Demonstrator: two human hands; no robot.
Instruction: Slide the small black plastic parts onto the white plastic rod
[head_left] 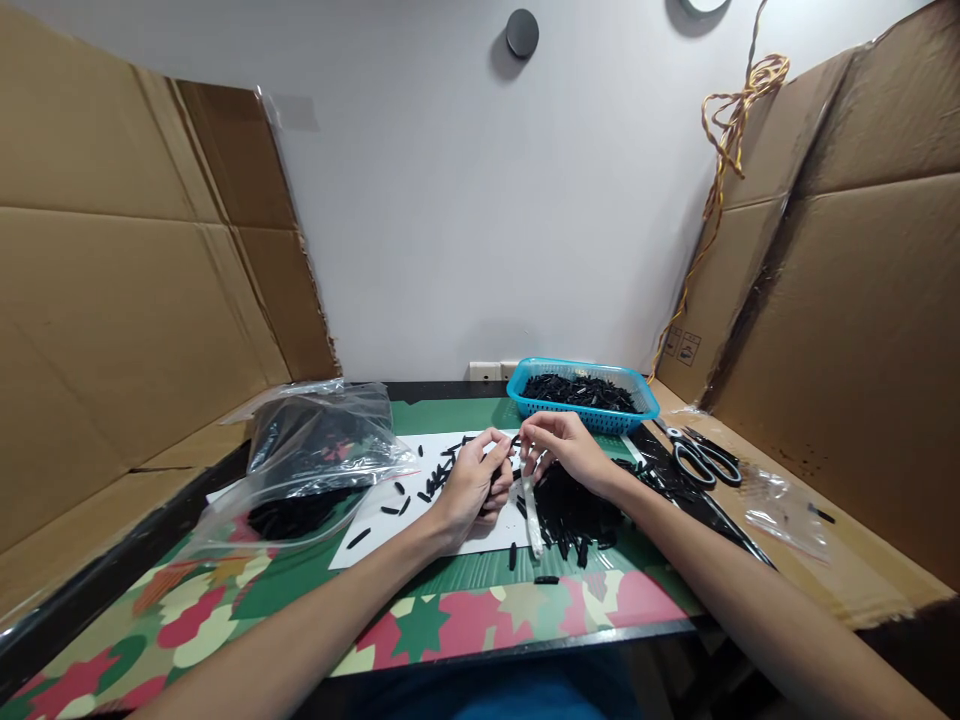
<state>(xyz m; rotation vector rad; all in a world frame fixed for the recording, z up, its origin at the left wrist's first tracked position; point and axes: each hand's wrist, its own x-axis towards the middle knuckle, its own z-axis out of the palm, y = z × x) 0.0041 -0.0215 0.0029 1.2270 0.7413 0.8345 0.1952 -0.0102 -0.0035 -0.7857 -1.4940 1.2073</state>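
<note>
My left hand [480, 482] is closed around several small black pieces above a white sheet [375, 540]. Close to its right, my right hand [559, 448] has its fingers pinched together near a black piece; what exactly the fingertips hold is too small to make out. Below the right hand lies a whitish strip [532, 525], upright in view, at the left edge of a heap of black pieces [577, 510]. More black pieces [435, 482] are scattered over the sheet left of my left hand.
A blue basket [583, 420] of black pieces stands at the back. Clear plastic bags [322, 430] lie at left. Scissors [705, 462] and a small bag [787, 515] rest at right. Cardboard walls [112, 250] flank both sides.
</note>
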